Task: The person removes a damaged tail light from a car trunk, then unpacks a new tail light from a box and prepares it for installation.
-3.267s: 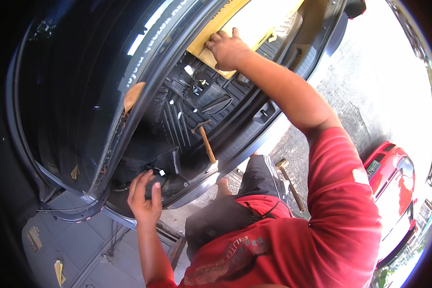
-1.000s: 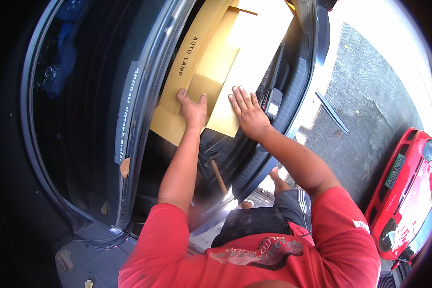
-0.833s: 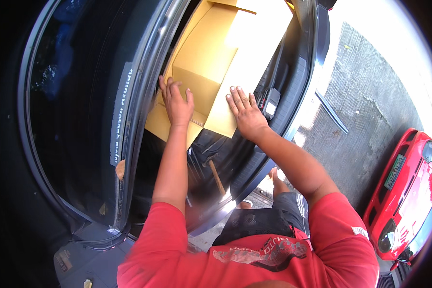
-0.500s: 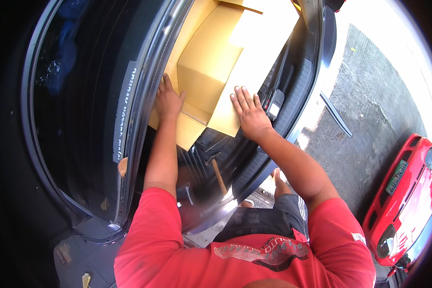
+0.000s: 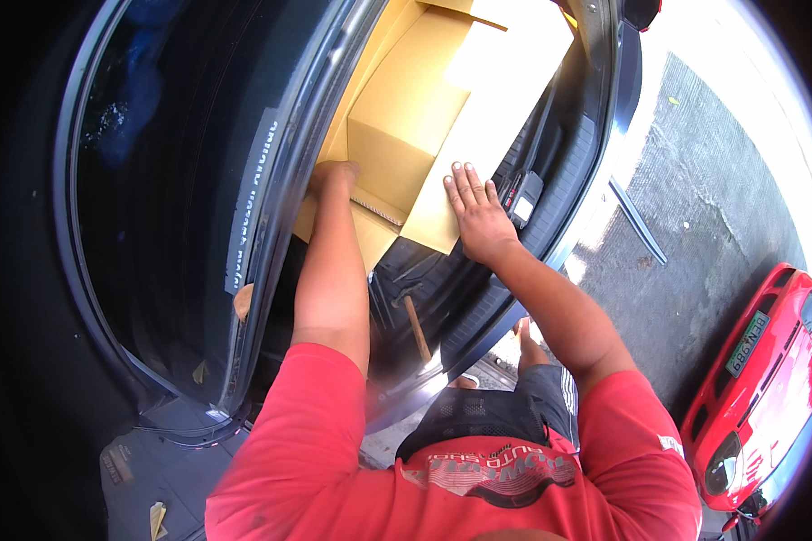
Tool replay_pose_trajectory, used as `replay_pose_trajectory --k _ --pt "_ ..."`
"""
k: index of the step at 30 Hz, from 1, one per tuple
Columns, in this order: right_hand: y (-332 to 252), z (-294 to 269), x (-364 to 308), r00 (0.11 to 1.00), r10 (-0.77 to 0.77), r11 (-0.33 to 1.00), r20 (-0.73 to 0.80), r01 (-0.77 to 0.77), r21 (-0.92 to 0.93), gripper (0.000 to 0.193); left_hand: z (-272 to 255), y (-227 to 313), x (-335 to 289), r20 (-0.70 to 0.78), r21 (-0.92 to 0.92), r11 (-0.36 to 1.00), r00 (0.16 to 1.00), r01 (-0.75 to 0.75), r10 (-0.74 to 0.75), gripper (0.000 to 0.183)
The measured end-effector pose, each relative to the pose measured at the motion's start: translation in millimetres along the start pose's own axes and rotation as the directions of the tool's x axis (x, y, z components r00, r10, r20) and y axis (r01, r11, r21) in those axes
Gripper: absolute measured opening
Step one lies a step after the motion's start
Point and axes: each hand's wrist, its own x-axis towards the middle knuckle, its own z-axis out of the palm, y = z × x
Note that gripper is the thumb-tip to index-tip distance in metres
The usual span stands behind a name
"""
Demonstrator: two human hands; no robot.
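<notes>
An open cardboard box [image 5: 397, 117] lies in the back of a dark car, its flaps spread. My right hand [image 5: 480, 215] rests flat on the box's right flap, fingers stretched out and holding nothing. At the box's near left corner is my left hand [image 5: 336, 175], wrist bent, against the cardboard by the left flap. Its fingers are mostly hidden, so their grip cannot be made out. A thin twisted cord-like strip [image 5: 376, 210] runs along the near fold inside the box.
The tailgate glass [image 5: 180, 162] rises close on my left. A black device with a white label [image 5: 524, 198] sits beside the right flap. A wooden handle [image 5: 417, 329] lies nearer me. Outside are a long strip [image 5: 638, 219] on the pavement and a red car [image 5: 753, 388].
My left hand has gone from lying spread on the left flap to bending at the box corner, its fingers now out of sight. The right hand stays on its flap. The view has shifted slightly.
</notes>
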Motion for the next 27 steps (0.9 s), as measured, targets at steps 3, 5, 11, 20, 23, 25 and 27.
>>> replay_pose_trajectory --k 3,5,11,20,23,25,27 --pt "-7.5 0.3 0.6 0.998 -0.027 0.996 -0.057 0.032 0.085 0.092 -2.5 -25.3 49.9 0.081 -0.362 0.905 0.975 0.223 -0.207 0.038" --pt "4.7 5.1 -2.7 0.999 0.016 0.996 -0.035 -0.013 0.093 0.093 10.6 -2.5 35.3 0.219 -0.366 0.891 0.955 0.269 -0.199 0.030" --pt "5.1 3.0 -4.6 0.999 0.028 0.994 -0.025 -0.025 0.104 0.095 18.8 -8.1 19.8 0.356 -0.135 0.967 0.921 0.215 -0.155 0.025" --pt "13.9 -1.0 -2.0 0.998 0.055 0.992 -0.025 -0.052 0.114 0.092 -92.6 -23.0 -34.4 0.184 -0.950 0.299 0.937 0.092 0.297 0.014" --pt "-6.5 -9.4 -5.2 0.999 0.034 0.992 -0.034 -0.029 0.123 0.090 -132.8 -31.5 -50.9 0.083 -0.996 0.010 0.916 0.087 0.392 0.017" --pt "-6.8 -14.3 -3.6 0.999 0.037 0.994 -0.029 -0.034 0.102 0.088 -145.5 -40.4 -58.2 0.042 -0.990 -0.108 0.909 0.095 0.414 0.020" --pt "-3.1 -17.9 -3.4 1.000 0.028 0.994 -0.013 -0.026 0.110 0.088 -151.7 -60.5 -69.7 0.024 -0.979 -0.173 0.908 0.105 0.417 0.024"
